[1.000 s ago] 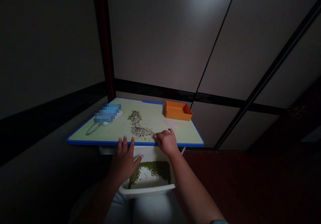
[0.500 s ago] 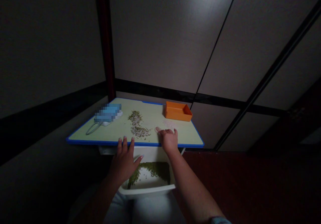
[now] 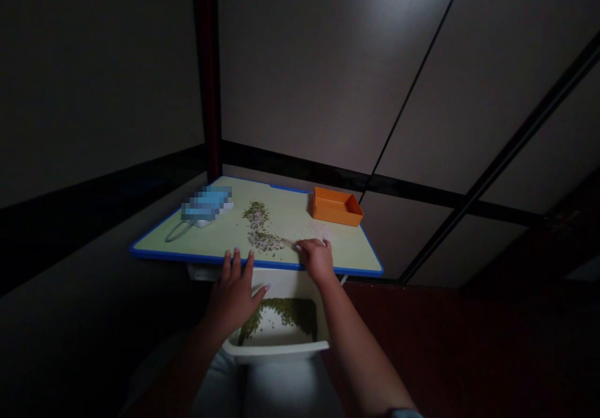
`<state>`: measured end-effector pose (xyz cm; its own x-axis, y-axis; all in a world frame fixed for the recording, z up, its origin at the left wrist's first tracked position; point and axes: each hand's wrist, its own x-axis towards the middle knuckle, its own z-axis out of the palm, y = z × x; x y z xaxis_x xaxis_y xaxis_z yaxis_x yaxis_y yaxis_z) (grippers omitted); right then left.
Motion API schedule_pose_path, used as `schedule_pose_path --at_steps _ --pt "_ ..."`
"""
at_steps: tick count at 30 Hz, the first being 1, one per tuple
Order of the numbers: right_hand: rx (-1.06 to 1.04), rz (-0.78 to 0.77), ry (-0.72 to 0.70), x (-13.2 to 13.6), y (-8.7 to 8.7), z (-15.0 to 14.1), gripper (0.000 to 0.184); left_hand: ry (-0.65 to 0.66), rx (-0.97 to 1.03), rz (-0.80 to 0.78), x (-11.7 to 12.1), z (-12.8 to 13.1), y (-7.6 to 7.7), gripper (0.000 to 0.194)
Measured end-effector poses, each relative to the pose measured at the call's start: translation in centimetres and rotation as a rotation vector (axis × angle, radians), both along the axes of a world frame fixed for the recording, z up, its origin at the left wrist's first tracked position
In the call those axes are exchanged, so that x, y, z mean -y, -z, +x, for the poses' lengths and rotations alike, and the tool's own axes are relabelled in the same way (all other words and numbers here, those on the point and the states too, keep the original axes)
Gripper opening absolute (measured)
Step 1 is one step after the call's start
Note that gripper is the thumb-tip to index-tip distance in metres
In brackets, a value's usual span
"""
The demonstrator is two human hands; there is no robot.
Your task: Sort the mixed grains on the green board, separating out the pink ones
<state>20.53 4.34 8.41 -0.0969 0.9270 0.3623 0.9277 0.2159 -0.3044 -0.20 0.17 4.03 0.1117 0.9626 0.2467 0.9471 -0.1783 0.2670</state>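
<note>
A mixed pile of small green beans and pale grains (image 3: 263,240) lies in a curved band on the pale yellow tabletop (image 3: 225,237). My right hand (image 3: 317,260) is just right of the pile's near end, fingers closed on a thin, light-coloured stick (image 3: 289,242). The stick's tip points left and reaches the pile's edge; its exact kind is hard to make out. My left hand (image 3: 237,296) is spread, with its fingertips on the blue front edge of the table and nothing in it. Under that edge, a white bin (image 3: 276,348) holds more green beans (image 3: 300,313).
An orange open box (image 3: 337,213) stands at the back right, with a faint patch of pale grains (image 3: 319,227) in front of it. At the back left lies a blurred blue object (image 3: 206,204) with a looped strap. Wall panels (image 3: 304,80) rise behind the table.
My right hand moved right, away from the pile, then the stick's tip turned back left to the pile's edge. My left hand has stayed on the table edge. The view shifted slightly.
</note>
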Motion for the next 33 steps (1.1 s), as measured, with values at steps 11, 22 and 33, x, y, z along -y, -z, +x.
schedule_pose_path --at_steps 11,22,33 --pt "0.046 0.05 0.036 0.6 0.01 0.36 0.021 -0.003 -0.004 -0.009 0.07 0.04 -0.26 0.076" --pt "0.05 0.107 0.111 0.62 -0.04 0.58 0.025 -0.007 -0.008 -0.012 0.1 0.06 -0.22 0.074" --pt "0.093 0.119 0.079 0.95 -0.14 0.42 0.024 0.002 -0.011 -0.005 0.04 0.01 -0.24 0.076"
